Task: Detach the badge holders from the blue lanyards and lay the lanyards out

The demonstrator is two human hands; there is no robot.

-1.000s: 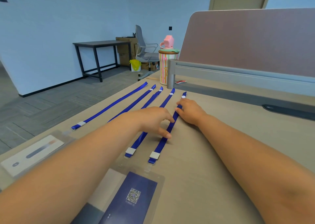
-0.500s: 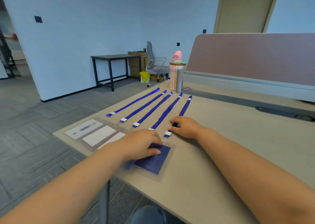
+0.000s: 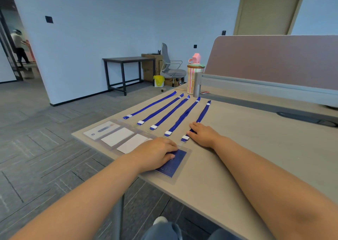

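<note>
Blue lanyards lie in five parallel strips on the desk, with badge holders rowed along its near edge, the left hand resting flat on the dark blue holder and the right hand flat, fingers straight, on the rightmost lanyard.

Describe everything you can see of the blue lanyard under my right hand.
The lanyard is a flat blue strap, fabric by its look, lying straight on the desk, rightmost of five. A white clip caps its near end; a white button sits near the far end. The right hand rests on its near part.
</note>
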